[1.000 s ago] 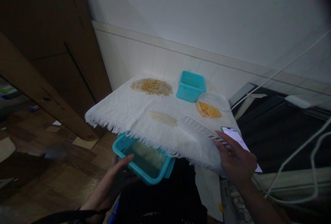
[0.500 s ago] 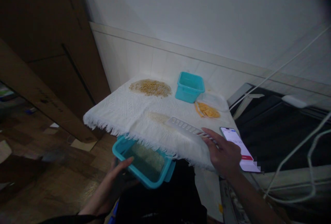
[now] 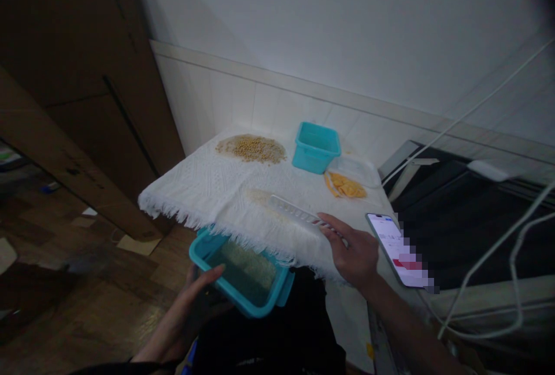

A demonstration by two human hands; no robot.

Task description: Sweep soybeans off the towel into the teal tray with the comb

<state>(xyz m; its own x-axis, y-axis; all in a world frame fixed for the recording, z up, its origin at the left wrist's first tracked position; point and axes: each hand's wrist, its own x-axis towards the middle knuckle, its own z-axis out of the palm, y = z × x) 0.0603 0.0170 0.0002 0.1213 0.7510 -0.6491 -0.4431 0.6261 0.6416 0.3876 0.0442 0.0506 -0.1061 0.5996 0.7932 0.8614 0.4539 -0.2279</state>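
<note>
Left hand: left hand (image 3: 191,305), lower centre of frame, fingers curled on the near edge of a teal plastic bin (image 3: 241,271) held below the fringed table edge.
Bin contents: pale rice grains (image 3: 249,259) lie inside.
Right hand: right hand (image 3: 353,251), fingers closed on one end of a white slotted scraper (image 3: 299,212) lying across the white towel (image 3: 208,184).
Rice on towel: small pale pile (image 3: 260,196) just by the scraper's far end.
Beyond: soybean heap (image 3: 251,148), second teal bin (image 3: 315,147), yellow chips (image 3: 347,186).
Right of hand: lit phone (image 3: 396,248).
</note>
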